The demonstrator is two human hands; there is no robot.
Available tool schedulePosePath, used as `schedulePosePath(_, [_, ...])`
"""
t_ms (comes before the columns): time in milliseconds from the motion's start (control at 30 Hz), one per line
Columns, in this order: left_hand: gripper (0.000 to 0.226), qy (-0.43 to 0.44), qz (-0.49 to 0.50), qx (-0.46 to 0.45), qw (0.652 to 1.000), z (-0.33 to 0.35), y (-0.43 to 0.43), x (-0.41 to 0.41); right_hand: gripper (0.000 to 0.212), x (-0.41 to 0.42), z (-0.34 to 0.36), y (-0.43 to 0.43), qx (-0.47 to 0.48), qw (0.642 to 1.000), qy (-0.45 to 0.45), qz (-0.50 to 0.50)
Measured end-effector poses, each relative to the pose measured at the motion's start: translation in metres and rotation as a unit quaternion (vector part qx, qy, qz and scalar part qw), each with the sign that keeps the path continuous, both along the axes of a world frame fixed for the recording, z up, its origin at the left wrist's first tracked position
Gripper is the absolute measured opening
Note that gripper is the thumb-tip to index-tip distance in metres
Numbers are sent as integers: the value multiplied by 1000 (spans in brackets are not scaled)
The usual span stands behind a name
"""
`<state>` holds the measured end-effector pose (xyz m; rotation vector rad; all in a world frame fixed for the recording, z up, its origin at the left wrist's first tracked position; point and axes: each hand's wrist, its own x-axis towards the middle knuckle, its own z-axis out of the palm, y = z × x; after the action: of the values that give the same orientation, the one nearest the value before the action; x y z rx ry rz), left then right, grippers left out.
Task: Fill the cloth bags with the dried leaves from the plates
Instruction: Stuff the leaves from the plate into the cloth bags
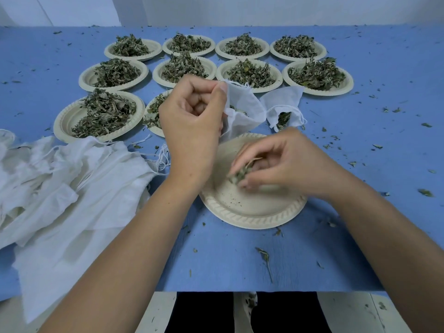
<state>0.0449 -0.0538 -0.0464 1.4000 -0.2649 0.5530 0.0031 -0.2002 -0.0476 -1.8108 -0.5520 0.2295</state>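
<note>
My left hand (192, 121) pinches the rim of a white cloth bag (242, 109) and holds it up above the near plate (249, 210). Some leaves show inside the bag's mouth. My right hand (283, 162) curls round a clump of dried leaves (240, 173) just over that cream paper plate, which holds only crumbs otherwise. A second cloth bag (283, 102) with leaves at its drawstring mouth lies on the blue table behind the plate.
Several cream plates heaped with dried leaves (105, 114) stand in rows across the far half of the blue table (240, 260). A pile of white cloth bags (60, 188) lies at the near left. Leaf crumbs are scattered around, mostly at the right.
</note>
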Motion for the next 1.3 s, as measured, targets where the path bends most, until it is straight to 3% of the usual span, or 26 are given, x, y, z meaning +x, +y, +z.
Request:
schedulePosePath(67, [18, -1, -8, 10, 1000, 0, 0, -1, 26, -1, 6, -4, 163, 986, 23, 3])
schedulePosePath(167, [20, -7, -28, 48, 998, -1, -3, -3, 20, 2, 10, -5, 362, 927, 83, -50])
schedulePosePath(233, [24, -13, -44, 75, 996, -2, -5, -4, 12, 4, 10, -6, 438, 887, 104, -98])
schedulePosePath(333, [27, -29, -58, 113, 992, -5, -7, -3, 10, 7, 7, -4, 457, 872, 68, -159])
schedulePosePath(400, [27, -31, -59, 119, 991, -5, -8, -4, 12, 7, 6, -3, 416, 886, 19, -205])
schedulePosePath(500, [26, -26, -62, 114, 991, -6, -8, -4, 21, 4, 3, 1, 267, 916, -101, -283])
schedulePosePath(633, [27, -13, -63, 97, 993, -5, -7, -4, 26, -2, -1, 10, 136, 915, -233, -301])
schedulePosePath(767, [22, -29, -76, 112, 990, -5, -8, -6, 24, -1, -4, 10, 45, 905, -228, -356])
schedulePosePath(867, [16, -39, -86, 140, 986, -7, -10, -7, 19, -1, -5, 9, -39, 910, -244, -332])
schedulePosePath(1000, [24, -42, -45, 140, 988, -7, -8, -4, 28, -1, -1, 6, -23, 924, -254, -285])
schedulePosePath(1133, [24, -51, -39, 140, 988, -7, -7, -3, 6, -3, -3, 8, -52, 877, -379, -290])
schedulePosePath(1200, [15, -78, -56, 168, 981, -9, -7, -4, 10, -1, -6, 10, -105, 852, -419, -296])
schedulePosePath(1300, [8, -114, -59, 220, 967, -11, -5, -3, 16, 3, -9, 11, -179, 874, -381, -244])
